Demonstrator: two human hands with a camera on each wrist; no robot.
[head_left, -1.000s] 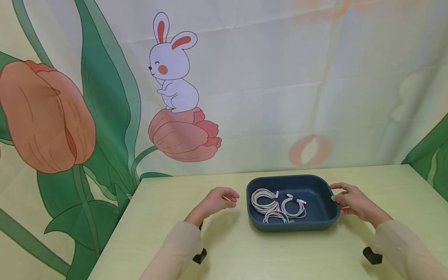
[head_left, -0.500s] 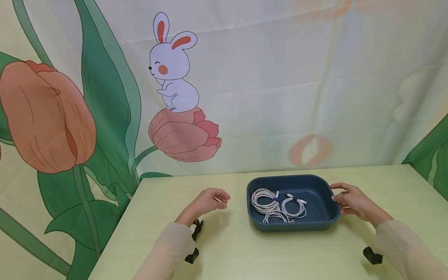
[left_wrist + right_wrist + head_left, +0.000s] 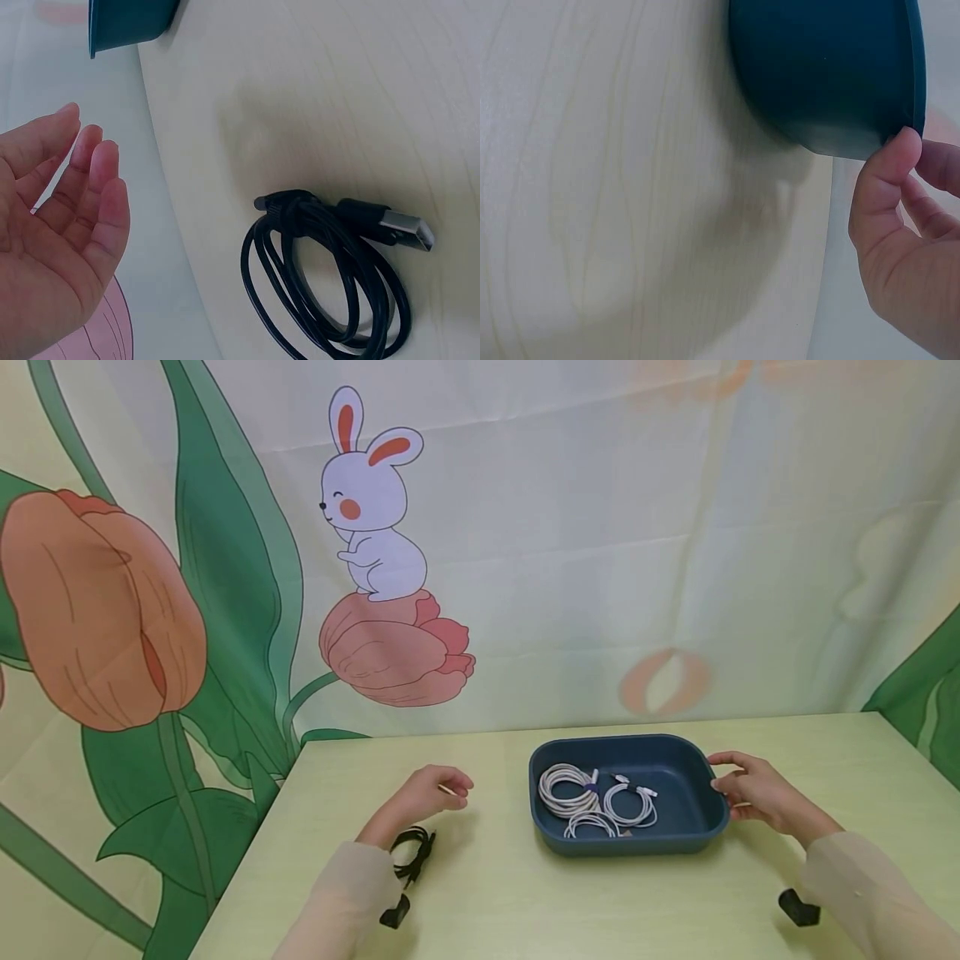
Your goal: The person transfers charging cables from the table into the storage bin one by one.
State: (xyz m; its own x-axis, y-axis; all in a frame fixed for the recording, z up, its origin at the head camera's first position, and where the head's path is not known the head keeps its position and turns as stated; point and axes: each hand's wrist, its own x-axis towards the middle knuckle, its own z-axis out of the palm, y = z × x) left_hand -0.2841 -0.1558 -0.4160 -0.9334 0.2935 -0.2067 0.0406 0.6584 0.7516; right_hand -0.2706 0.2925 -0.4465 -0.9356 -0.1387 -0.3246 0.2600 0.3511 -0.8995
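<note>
My left hand hovers over the left part of the table, fingers loosely bent and holding nothing. Below it, by the wrist, a coiled black USB cable lies on the table, partly hidden by the sleeve in the head view. The left wrist view shows the USB cable tied in loops with its metal plug pointing out. A dark blue bin stands right of centre, with white coiled cables in its left half. My right hand holds the bin's right end, its thumb against the wall near the rim.
The pale wood-look table ends at the back against a hanging cloth printed with a rabbit and tulips. A black wrist mount shows beside the right sleeve, another beside the left.
My left hand has moved left, away from the bin, and more of the black USB cable has come into view beside the sleeve. The right hand and the bin have stayed put.
</note>
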